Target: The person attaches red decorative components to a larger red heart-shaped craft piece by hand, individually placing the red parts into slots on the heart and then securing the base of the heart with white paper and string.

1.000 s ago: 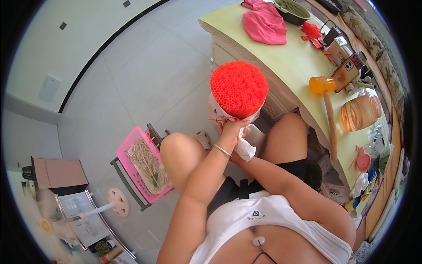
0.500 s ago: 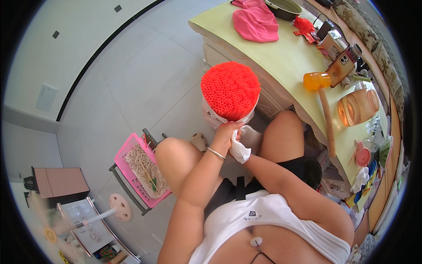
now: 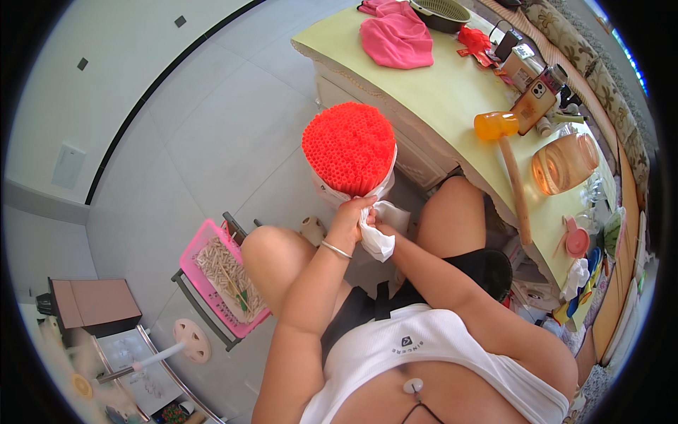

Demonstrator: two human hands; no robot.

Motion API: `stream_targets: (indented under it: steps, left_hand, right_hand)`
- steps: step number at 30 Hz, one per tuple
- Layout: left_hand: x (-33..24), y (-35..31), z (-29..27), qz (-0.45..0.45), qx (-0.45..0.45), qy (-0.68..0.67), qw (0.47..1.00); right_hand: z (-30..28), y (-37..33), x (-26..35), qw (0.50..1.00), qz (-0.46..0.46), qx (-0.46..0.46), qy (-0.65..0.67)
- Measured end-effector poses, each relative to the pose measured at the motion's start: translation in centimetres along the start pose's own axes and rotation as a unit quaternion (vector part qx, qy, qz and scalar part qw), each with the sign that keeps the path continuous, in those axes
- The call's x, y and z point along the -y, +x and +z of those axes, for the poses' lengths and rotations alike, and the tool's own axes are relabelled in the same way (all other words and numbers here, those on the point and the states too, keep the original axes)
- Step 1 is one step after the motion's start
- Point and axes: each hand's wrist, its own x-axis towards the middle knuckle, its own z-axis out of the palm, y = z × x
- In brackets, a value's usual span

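Observation:
A thick bundle of red drinking-straw-like tubes (image 3: 349,147) stands up in front of me, open ends facing up. Its lower part is wrapped in a white plastic bag (image 3: 332,194). My left hand (image 3: 351,218), with a silver bangle at the wrist, is closed on the bag's gathered edge just below the tubes. Close against it, my right hand (image 3: 381,227) is closed on the same gathered plastic, its fingers partly hidden by the left hand and the loose white end that hangs over my wrists.
At the right, a yellow-green table (image 3: 417,92) holds a mallet (image 3: 514,177), a glass jar (image 3: 565,166), a phone (image 3: 534,104) and a pink cloth (image 3: 397,35). A pink basket (image 3: 247,328) of small pale sticks stands by my left knee. A fan (image 3: 191,340) is lower left.
The bundle has shifted a little to the left, with both hands keeping their grip on the bag. The whole view has also moved slightly.

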Motion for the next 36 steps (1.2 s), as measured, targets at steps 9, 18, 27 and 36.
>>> stream_targets:
  steps: [9,18,27,36]
  left_hand:
    - [1.4,0.2,0.2,0.014,-0.004,-0.047,0.999]
    - [0.5,-1.3,0.1,0.06,-0.04,0.123,0.99]
    - [-0.3,-2.1,1.1,0.137,-0.005,0.335,0.932]
    - [1.5,-3.7,1.4,0.401,-0.027,0.521,0.753]
  right_hand:
    - [0.8,4.9,-3.0,0.987,-0.095,-0.104,-0.083]
    - [-1.9,4.9,-1.9,0.961,-0.115,-0.068,-0.241]
    - [-4.1,-7.2,10.4,0.987,0.061,-0.038,-0.145]
    - [-1.0,-9.3,15.4,0.995,0.064,0.018,-0.081]
